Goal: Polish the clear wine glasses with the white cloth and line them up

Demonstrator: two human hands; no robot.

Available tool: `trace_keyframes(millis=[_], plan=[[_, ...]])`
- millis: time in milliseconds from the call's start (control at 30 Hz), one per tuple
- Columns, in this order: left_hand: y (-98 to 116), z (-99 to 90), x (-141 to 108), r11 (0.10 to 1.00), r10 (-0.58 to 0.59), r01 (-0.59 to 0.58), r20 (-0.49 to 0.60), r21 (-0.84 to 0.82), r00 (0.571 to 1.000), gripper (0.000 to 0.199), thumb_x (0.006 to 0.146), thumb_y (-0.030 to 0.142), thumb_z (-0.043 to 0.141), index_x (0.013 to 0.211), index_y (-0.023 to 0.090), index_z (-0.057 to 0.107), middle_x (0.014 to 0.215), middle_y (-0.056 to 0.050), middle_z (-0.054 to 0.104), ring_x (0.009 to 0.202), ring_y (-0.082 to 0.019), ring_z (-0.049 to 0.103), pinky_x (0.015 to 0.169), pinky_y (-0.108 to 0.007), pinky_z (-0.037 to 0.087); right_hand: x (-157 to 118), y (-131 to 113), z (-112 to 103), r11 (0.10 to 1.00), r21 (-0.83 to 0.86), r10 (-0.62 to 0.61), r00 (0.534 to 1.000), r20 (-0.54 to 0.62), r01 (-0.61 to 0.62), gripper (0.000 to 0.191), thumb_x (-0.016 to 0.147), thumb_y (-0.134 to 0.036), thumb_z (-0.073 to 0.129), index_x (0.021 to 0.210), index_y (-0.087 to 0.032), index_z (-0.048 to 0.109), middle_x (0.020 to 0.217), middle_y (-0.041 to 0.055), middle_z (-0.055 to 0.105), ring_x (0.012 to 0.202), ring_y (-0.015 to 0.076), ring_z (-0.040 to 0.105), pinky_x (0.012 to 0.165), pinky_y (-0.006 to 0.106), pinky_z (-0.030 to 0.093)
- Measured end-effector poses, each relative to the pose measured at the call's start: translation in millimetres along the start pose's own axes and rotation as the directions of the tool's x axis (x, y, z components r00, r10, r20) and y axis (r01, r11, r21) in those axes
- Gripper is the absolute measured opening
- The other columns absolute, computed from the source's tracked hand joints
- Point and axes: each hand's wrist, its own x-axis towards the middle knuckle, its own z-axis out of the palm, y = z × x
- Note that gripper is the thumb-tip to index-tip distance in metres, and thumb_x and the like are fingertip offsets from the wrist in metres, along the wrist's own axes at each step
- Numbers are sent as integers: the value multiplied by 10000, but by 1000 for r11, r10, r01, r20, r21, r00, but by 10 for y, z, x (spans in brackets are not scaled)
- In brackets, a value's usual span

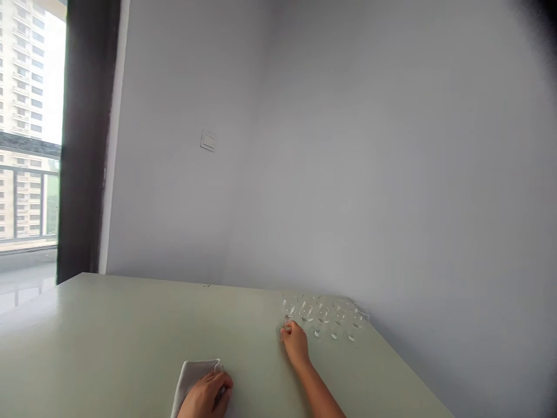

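Several clear stemmed glasses stand in a row near the far right edge of the pale green table point(130, 325). My right hand point(296, 342) is closed around the lower stem of the leftmost glass point(290, 304), which is upright. Beside it stands another glass point(306, 309), and the rest continue to the right. At the bottom of the view my left hand point(208, 395) rests on the right part of a folded light grey cloth point(191, 373). Its fingers are curled, and whether they pinch the cloth is hard to see.
Behind the table rise plain grey walls with a light switch point(208, 140). At the far left is a dark door frame point(85, 139) with a balcony railing beyond it. The table's right edge slants down toward the lower right. A small dark mark point(206, 285) shows at the back edge.
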Motion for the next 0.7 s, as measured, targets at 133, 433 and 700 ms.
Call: trace_keyframes(millis=[133,433,700], plan=[[-48,73,-12,999,-40,38,-64,-33,997,175,755,173,428,802,241,581,797,0,665,755,-159,612,716,-261,448,-182,48,-122,997,72,1,1000,-19,0,117,774,-206,472,809,-177,580,643,13,613,599,169,578,571,271,409],[-127,-19,-56,923,-289,129,-431,-361,855,301,796,312,443,1077,237,520,1150,-58,581,1076,-224,532,924,-423,417,-1088,-543,49,955,163,-286,910,299,247,174,716,-239,500,810,-209,644,643,9,638,625,188,596,604,264,406],[-219,-102,-22,899,-384,184,-512,-398,768,273,782,295,417,1013,183,510,1089,-97,594,985,-236,573,841,-424,470,-1642,-946,231,908,67,-410,846,340,413,123,575,-140,602,678,-208,602,804,57,635,778,257,569,702,343,404]])
